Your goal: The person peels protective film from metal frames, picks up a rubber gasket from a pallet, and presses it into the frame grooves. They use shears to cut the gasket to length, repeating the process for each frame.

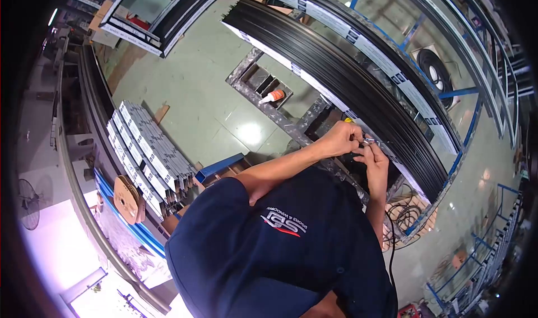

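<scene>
My left hand (pixel 340 139) and my right hand (pixel 374 160) meet in front of my chest, at the near edge of a stack of long black profiles (pixel 336 74). The fingers of both are pinched around a small shiny piece (pixel 367 141), too small to name. Just beyond my left hand shows a bit of yellow (pixel 348 120). An orange and white bottle (pixel 273 96) lies on the worn frame of the bench (pixel 246 91), left of my hands.
Wrapped profiles (pixel 147 147) are stacked at the left beside a cardboard reel (pixel 128 200). A black cable (pixel 392 245) hangs at my right. Blue racks (pixel 459 92) hold more profiles at the upper right. A fan (pixel 28 204) stands far left.
</scene>
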Motion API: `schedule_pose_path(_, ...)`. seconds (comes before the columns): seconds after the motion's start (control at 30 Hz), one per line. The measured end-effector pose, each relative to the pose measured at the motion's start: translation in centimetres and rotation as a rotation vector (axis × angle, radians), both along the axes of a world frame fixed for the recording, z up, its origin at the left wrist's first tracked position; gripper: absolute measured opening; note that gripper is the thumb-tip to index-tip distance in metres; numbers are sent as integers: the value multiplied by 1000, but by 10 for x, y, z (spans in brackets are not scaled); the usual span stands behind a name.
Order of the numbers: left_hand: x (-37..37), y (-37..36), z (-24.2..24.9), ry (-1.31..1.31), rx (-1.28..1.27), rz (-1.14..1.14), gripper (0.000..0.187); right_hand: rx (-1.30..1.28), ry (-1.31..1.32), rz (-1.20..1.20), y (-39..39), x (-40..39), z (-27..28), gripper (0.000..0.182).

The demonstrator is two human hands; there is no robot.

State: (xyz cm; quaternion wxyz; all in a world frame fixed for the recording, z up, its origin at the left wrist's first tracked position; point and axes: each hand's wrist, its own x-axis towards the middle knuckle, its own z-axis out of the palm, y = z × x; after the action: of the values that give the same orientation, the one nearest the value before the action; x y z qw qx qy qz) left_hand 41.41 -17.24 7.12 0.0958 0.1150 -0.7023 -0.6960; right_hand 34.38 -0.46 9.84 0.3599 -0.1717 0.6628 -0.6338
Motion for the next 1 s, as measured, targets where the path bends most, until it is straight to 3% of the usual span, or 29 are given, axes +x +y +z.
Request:
schedule_pose_path(0.1, 17, -13, -11, -24, 87, 3, 4, 87, 183, -56, -26, 15, -14, 22)
schedule_pose_path(0.2, 26, -26, -25, -133, 579, 63, 3, 168, 426, 11, -45, 25, -16, 17)
schedule_pose_path(0.27, 30, -44, -35, -198, 712, 86, 5, 206, 566, 41, -65, 34, -2, 18)
schedule_pose_path(0.33, 33, -56, -37, -331, 916, 163, 6, 189, 536, 48, -75, 37, -9, 19)
schedule_pose_path(0.63, 39, -90, -49, -338, 1284, -26, 10, 434, 773, 115, -107, 26, -7, 10)
schedule_pose_path(0.77, 40, -109, -21, -265, 874, -42, 23, 228, 472, -80, -103, 9, -11, 19)
schedule_pose_path(0.8, 34, -112, -39, -221, 571, 0, 27, 217, 438, -117, -98, 1, -11, 18)
schedule_pose_path(0.87, 32, -138, -27, -28, -555, 215, 44, 187, 374, -184, -88, -15, -8, 16)
schedule_pose_path(0.93, 21, -164, -21, 8, -969, 318, 59, 146, 435, -268, -82, -25, -3, 20)
schedule_pose_path(1.0, 11, -184, -30, -17, -1102, 262, 66, 151, 354, -283, -69, -34, 5, 20)
